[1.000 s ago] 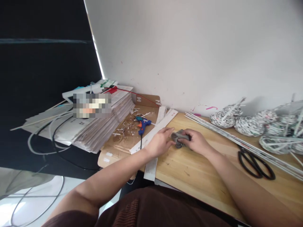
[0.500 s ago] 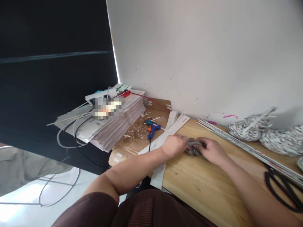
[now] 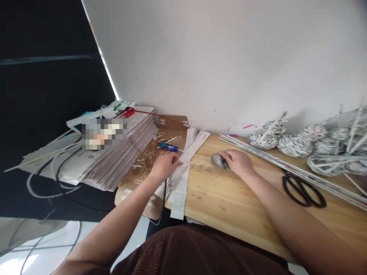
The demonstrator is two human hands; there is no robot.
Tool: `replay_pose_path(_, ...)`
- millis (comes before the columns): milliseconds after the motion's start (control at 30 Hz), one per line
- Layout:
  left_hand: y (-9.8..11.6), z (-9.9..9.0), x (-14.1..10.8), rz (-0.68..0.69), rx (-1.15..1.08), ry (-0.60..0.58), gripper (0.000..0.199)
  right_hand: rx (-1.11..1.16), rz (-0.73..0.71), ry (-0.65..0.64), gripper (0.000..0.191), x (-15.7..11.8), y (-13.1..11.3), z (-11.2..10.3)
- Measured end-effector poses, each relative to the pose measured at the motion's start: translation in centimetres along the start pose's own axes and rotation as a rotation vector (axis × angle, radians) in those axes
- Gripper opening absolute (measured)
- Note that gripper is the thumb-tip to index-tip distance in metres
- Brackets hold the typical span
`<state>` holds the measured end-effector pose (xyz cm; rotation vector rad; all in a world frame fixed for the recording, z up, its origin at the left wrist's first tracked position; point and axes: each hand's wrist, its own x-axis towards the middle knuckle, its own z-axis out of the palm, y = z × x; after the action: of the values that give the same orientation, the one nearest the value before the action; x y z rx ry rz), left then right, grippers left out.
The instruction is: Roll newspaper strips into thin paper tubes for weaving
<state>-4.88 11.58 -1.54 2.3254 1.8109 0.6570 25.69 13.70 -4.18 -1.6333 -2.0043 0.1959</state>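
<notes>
My left hand (image 3: pixel 165 165) hovers over the cardboard beside the white paper strips (image 3: pixel 190 151). Its fingers are loosely curved, with a gap between the fingertips, and nothing visible is held. Just beyond it lies a blue and teal glue gun (image 3: pixel 171 148), whose handle is hidden behind the hand. My right hand (image 3: pixel 238 162) rests on the wooden table with its fingers closed on a soft-looking grey bundle (image 3: pixel 218 161). Part of the bundle is covered by the fingers, and its exact kind is unclear.
A tall paper stack (image 3: pixel 123 152) stands at left, with cables around it. Paper scraps litter the cardboard (image 3: pixel 126 196). Long thin paper rods (image 3: pixel 275 162) lie on the right, near black-handled scissors (image 3: pixel 304 191). Woven paper pieces (image 3: pixel 295 144) line the wall (image 3: pixel 215 68).
My left hand has let go of the grey bundle and moved left to the glue gun and strips. My right hand keeps the bundle. The view has shifted right.
</notes>
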Motion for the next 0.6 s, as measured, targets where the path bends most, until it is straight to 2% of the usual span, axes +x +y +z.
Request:
replay_pose_path(100,-0.2,0.4,0.1,-0.085,0.051,-0.036,0.026,0.031,0.077,0.019,0.056,-0.3,-0.2,-0.2)
replay_pose_path(167,0.0,0.3,0.1,-0.11,0.082,-0.059,0.028,0.059,0.079,0.052,0.055,-0.4,-0.1,-0.3)
replay_pose_path(400,0.1,-0.7,-0.5,-0.096,0.132,-0.055,0.037,0.093,0.069,0.049,0.053,-0.4,0.5,-0.5)
replay_pose_path(600,0.0,-0.6,-1.2,-0.088,0.127,-0.011,0.03,0.105,0.045,0.059,0.053,-0.4,0.7,-0.4)
